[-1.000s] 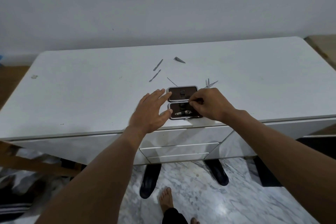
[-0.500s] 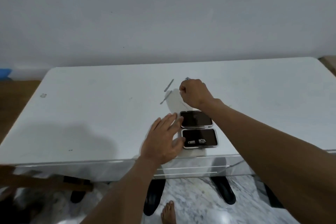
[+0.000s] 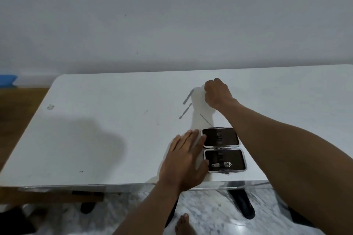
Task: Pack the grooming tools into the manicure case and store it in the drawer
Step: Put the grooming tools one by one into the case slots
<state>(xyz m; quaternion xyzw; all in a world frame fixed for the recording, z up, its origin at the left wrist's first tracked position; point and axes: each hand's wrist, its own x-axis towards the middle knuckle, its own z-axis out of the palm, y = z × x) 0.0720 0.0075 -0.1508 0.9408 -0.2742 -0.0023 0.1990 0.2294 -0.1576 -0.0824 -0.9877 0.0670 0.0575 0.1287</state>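
The manicure case [image 3: 220, 137] lies open near the front edge of the white table [image 3: 95, 120], its two dark-lined halves side by side. A nail clipper [image 3: 221, 164] sits in the nearer half. My left hand [image 3: 185, 160] rests flat on the table, fingers spread and touching the case's left edge. My right hand [image 3: 216, 92] is stretched to the far side, with its fingers curled shut over the spot where a small wedge-shaped metal tool lay; the tool itself is hidden. Two grey tools [image 3: 188, 97] [image 3: 185, 113] and a thin pin [image 3: 205, 118] lie loose to its left.
My right forearm crosses over the table to the right of the case and hides what lies there. A blue object [image 3: 7, 80] is at the far left by the wall. Below the front edge are black table feet [image 3: 242, 204], a bare foot [image 3: 182, 225] and marble floor.
My right hand left the case, reached to the back of the table and closed over the small wedge-shaped tool. My left hand stayed flat beside the case. The view tilted upward.
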